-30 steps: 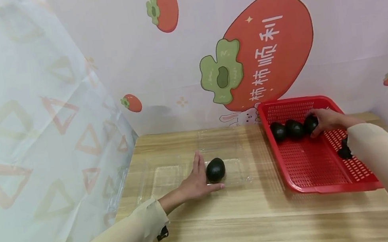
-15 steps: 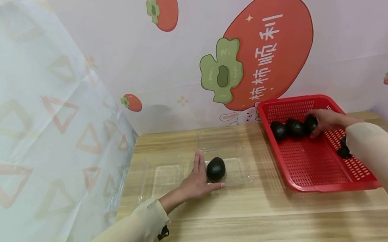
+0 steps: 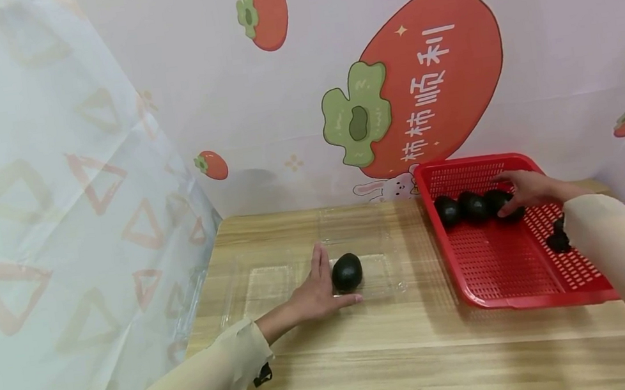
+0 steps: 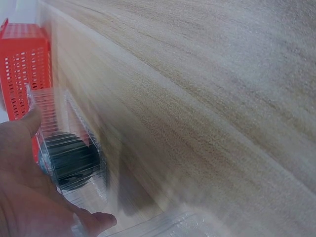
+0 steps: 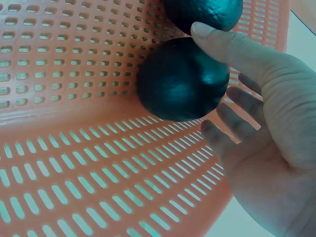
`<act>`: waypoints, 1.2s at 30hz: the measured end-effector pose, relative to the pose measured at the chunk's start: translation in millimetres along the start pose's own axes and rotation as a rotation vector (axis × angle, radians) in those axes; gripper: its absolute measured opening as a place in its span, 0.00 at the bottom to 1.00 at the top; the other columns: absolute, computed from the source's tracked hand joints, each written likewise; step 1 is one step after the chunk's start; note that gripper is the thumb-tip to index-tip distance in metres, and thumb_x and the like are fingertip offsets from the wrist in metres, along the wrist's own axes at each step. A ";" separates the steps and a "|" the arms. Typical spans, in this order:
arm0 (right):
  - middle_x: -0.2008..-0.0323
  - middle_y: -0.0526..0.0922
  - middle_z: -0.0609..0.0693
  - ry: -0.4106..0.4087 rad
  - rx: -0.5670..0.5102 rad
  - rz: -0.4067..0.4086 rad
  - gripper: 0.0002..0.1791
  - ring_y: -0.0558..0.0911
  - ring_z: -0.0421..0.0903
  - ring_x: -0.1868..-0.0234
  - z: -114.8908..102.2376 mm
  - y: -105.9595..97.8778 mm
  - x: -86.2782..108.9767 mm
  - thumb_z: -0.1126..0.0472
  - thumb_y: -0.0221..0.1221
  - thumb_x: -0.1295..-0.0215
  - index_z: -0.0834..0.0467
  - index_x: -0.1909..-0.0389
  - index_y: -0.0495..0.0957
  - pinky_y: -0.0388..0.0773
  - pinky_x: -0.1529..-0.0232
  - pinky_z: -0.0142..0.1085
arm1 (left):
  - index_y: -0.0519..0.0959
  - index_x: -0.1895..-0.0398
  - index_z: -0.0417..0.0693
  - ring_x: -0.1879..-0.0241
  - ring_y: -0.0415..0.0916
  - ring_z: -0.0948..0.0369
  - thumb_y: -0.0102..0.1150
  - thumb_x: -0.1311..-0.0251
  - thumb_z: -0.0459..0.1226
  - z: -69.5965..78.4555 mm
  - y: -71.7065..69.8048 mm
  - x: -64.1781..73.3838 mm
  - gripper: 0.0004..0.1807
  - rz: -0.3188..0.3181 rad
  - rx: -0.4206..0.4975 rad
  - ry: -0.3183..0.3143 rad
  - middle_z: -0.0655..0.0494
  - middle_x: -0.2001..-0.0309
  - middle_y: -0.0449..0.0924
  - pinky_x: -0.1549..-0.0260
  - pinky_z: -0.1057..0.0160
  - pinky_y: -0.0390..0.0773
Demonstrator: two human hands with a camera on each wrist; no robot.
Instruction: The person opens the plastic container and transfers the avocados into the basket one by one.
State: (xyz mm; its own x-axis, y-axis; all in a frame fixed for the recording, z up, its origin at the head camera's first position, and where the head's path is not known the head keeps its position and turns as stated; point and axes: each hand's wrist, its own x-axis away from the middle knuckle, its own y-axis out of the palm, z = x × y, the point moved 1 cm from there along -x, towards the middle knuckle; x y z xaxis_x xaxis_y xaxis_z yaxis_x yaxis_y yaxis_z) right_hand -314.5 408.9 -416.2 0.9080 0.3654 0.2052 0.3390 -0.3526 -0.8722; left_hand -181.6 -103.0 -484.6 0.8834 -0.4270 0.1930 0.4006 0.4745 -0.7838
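A dark avocado (image 3: 347, 273) sits in a clear plastic clamshell box (image 3: 379, 274) on the table. My left hand (image 3: 317, 294) spreads its thumb and fingers along the box's near-left side. In the left wrist view the avocado (image 4: 71, 160) shows through the box's ridged wall. Over in the red basket (image 3: 462, 268), three avocados lie in a row near the back. My right hand (image 3: 528, 188) reaches over the rightmost avocado (image 3: 514, 210). In the right wrist view the thumb overlaps that avocado's (image 5: 177, 81) edge, while the other fingers stand apart from it.
Left of my left hand lies another clear plastic box (image 3: 267, 284). The open lid (image 3: 350, 223) of the working box extends toward the back wall. A printed sheet (image 3: 279, 108) closes off the back, and a white sheet (image 3: 138, 240) hangs at the left.
My right hand has shifted slightly right and its fingers have lifted and spread, showing more of the rightmost avocado. The left hand and its avocado stay put.
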 end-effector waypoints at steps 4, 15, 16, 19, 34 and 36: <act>0.36 0.70 0.82 0.018 -0.026 -0.002 0.49 0.69 0.78 0.35 -2.5 -3.0 0.7 0.58 0.79 0.43 0.80 0.30 0.63 0.66 0.36 0.75 | 0.29 0.15 0.35 0.21 0.56 0.36 0.69 0.37 0.63 1.1 -1.5 0.8 0.72 0.001 0.011 -0.005 0.39 0.15 0.18 0.83 0.63 0.74; 0.31 0.65 0.82 0.064 -0.044 0.021 0.48 0.67 0.79 0.32 -14.2 -12.4 6.3 0.53 0.71 0.31 0.79 0.26 0.58 0.63 0.34 0.75 | 0.29 0.15 0.35 0.21 0.57 0.37 0.69 0.37 0.62 -0.8 -0.7 1.3 0.71 -0.001 0.012 -0.010 0.39 0.15 0.19 0.82 0.62 0.74; 0.32 0.65 0.82 0.067 -0.038 0.026 0.48 0.67 0.79 0.32 -15.0 -13.5 7.0 0.52 0.71 0.31 0.79 0.26 0.58 0.63 0.34 0.75 | 0.29 0.15 0.34 0.22 0.57 0.36 0.70 0.36 0.61 -0.8 -0.7 1.1 0.71 0.001 0.015 -0.005 0.38 0.15 0.19 0.82 0.62 0.74; 0.31 0.65 0.82 0.078 -0.043 0.032 0.48 0.66 0.80 0.32 -17.7 -16.9 8.6 0.51 0.70 0.30 0.78 0.26 0.57 0.63 0.35 0.75 | 0.28 0.16 0.34 0.22 0.58 0.36 0.69 0.36 0.61 -0.7 -0.5 0.8 0.71 -0.003 0.009 0.003 0.38 0.15 0.18 0.83 0.63 0.73; 0.31 0.69 0.77 0.039 -0.064 0.072 0.47 0.69 0.75 0.32 -39.6 -21.9 10.7 0.50 0.71 0.32 0.72 0.24 0.60 0.65 0.35 0.75 | 0.30 0.16 0.32 0.21 0.56 0.35 0.69 0.36 0.61 -0.2 -1.9 0.5 0.71 0.007 0.009 0.019 0.36 0.15 0.20 0.78 0.63 0.76; 0.33 0.74 0.73 0.007 -0.068 0.091 0.45 0.73 0.71 0.34 -45.5 -20.4 8.6 0.51 0.72 0.33 0.69 0.24 0.64 0.67 0.35 0.73 | 0.29 0.16 0.33 0.22 0.57 0.35 0.68 0.36 0.62 -0.6 -1.3 0.1 0.71 0.004 0.011 0.015 0.37 0.15 0.19 0.79 0.63 0.75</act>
State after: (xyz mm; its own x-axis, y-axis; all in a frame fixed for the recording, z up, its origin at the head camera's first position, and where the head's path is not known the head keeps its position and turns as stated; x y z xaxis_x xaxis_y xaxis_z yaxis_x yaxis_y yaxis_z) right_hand -302.4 380.1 -376.4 0.9374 0.3229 0.1302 0.2708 -0.4414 -0.8555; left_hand -182.2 -104.2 -483.9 0.8813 -0.4366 0.1810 0.3998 0.4844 -0.7782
